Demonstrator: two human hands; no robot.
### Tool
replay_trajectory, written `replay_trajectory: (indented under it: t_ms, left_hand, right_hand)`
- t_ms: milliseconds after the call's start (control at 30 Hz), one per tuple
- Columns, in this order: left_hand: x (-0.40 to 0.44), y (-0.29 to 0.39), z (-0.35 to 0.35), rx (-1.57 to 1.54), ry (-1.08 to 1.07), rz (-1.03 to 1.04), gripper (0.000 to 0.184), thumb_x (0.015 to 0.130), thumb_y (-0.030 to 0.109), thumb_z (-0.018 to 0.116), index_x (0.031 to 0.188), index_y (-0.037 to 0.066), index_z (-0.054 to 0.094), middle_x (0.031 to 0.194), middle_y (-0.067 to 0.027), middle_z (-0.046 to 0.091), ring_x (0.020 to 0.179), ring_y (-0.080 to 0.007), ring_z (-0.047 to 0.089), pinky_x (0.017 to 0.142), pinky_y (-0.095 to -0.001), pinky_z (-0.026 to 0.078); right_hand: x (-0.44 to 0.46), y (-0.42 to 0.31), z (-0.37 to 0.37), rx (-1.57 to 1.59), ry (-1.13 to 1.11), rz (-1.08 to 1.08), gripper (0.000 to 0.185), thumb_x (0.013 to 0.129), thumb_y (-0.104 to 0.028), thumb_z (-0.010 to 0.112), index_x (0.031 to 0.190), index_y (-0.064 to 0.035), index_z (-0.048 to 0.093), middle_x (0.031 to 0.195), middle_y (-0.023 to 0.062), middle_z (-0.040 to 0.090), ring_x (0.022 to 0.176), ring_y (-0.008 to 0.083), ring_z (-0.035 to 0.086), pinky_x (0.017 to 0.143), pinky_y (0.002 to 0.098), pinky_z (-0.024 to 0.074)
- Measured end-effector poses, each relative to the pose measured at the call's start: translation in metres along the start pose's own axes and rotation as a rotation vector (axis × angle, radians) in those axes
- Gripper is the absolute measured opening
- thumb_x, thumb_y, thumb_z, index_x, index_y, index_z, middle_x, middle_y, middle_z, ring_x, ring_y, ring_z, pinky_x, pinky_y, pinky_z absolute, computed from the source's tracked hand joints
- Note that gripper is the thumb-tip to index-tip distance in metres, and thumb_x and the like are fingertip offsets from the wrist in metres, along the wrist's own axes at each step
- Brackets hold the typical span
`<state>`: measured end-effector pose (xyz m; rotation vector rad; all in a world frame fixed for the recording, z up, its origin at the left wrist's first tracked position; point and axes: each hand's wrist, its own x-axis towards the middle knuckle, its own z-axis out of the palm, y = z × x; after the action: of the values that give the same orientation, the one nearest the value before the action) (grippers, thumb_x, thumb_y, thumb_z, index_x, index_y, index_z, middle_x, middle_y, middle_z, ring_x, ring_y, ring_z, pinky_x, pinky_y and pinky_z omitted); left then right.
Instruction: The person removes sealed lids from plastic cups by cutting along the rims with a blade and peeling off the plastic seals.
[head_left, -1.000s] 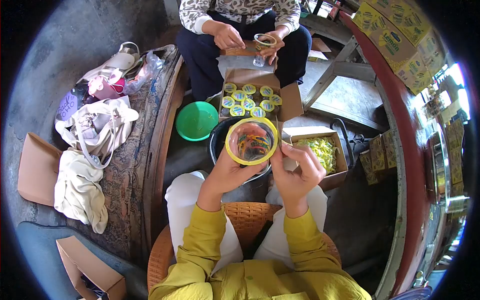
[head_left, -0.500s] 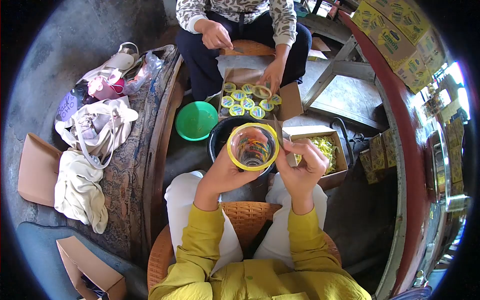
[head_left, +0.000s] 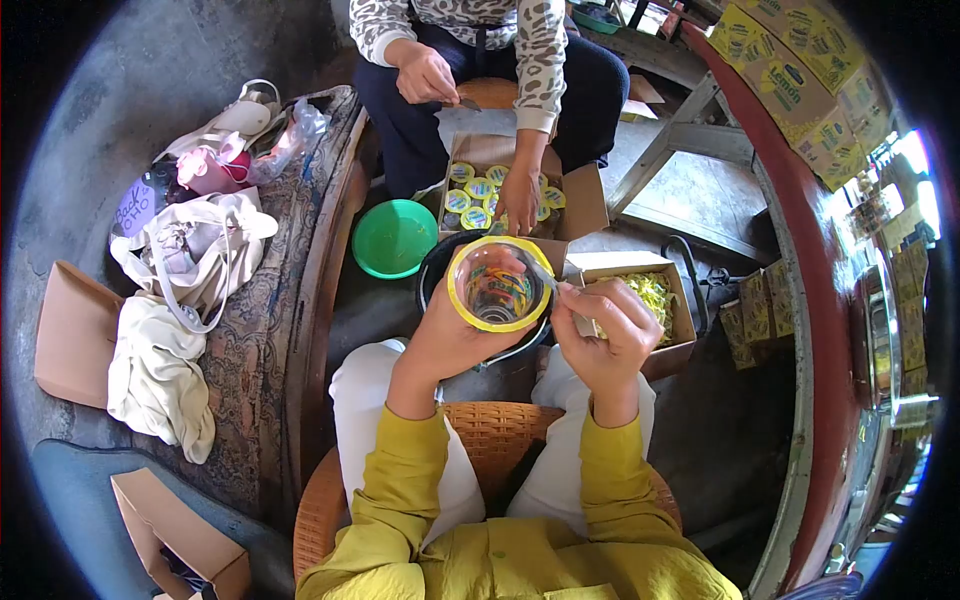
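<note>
In my left hand is a clear plastic cup with a yellow rim and coloured print, its round end facing up toward me. The fingers wrap round its side. My right hand pinches a small knife, whose thin blade lies against the right side of the yellow rim. Most of its handle is hidden by my fingers. Directly below the cup is a dark bucket, partly covered by my hands. To the right, a cardboard box contains yellow strips.
Opposite me sits a person, one hand at a carton of yellow-rimmed cups, the other holding a small blade. A green basin stands left of the bucket. Bags lie on the patterned bench; lemon cartons are stacked right.
The knife blade has swung from upright beside the cup to slanting across its rim. The other person's hand has moved left and down and no longer holds the cup seen earlier.
</note>
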<state>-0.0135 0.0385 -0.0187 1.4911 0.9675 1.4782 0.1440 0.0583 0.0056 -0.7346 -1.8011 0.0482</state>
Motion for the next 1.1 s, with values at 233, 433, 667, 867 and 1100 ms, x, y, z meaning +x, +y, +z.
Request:
replay_trajectory:
  t_ms: [233,433,667,867,1100]
  left_hand:
    - [-0.001,0.003,-0.005,0.100,-0.045,0.019,0.060,0.061,0.008,0.076,0.111,0.003,0.044,0.104,-0.0063,0.051,0.097,-0.0139,0.051,0.085,-0.0266,0.041]
    - [0.001,-0.004,-0.004,0.030,-0.082,0.056,0.061,0.061,0.006,0.076,0.111,0.004,0.042,0.105,-0.0063,0.049,0.099,-0.0143,0.049,0.085,-0.0271,0.042]
    - [-0.002,-0.010,0.000,-0.001,0.013,0.116,0.069,0.061,0.004,0.075,0.115,0.005,0.032,0.107,-0.0090,0.045,0.101,-0.0164,0.047,0.085,-0.0290,0.043]
    - [-0.002,-0.012,-0.002,-0.032,-0.005,0.138,0.070,0.061,0.003,0.076,0.114,0.005,0.031,0.107,-0.0097,0.044,0.103,-0.0173,0.046,0.085,-0.0297,0.042]
    - [-0.002,-0.005,-0.005,0.037,0.019,0.146,0.063,0.060,0.004,0.075,0.113,0.003,0.039,0.108,-0.0089,0.040,0.102,-0.0197,0.048,0.087,-0.0315,0.042]
  right_hand:
    - [0.003,0.000,-0.001,-0.049,-0.057,-0.050,0.019,0.056,0.007,0.066,0.071,-0.0040,0.061,0.065,0.0048,0.059,0.052,0.0178,0.053,0.047,0.0265,0.0425]
    - [0.001,-0.002,-0.004,0.112,0.006,0.137,0.014,0.058,0.006,0.067,0.066,-0.0026,0.060,0.060,0.0061,0.059,0.050,0.0146,0.055,0.046,0.0232,0.0418]
    - [0.002,-0.006,0.000,0.146,0.041,0.224,0.012,0.059,0.005,0.068,0.065,-0.0014,0.059,0.060,0.0062,0.058,0.051,0.0129,0.056,0.047,0.0210,0.0421]
    - [-0.003,-0.004,0.004,0.098,0.064,0.179,0.012,0.059,0.004,0.068,0.066,-0.0031,0.060,0.060,0.0060,0.058,0.052,0.0145,0.057,0.047,0.0224,0.0421]
    - [0.001,0.000,-0.001,0.022,0.005,0.029,0.016,0.056,0.006,0.066,0.067,-0.0041,0.061,0.062,0.0055,0.059,0.050,0.0167,0.053,0.045,0.0247,0.0411]
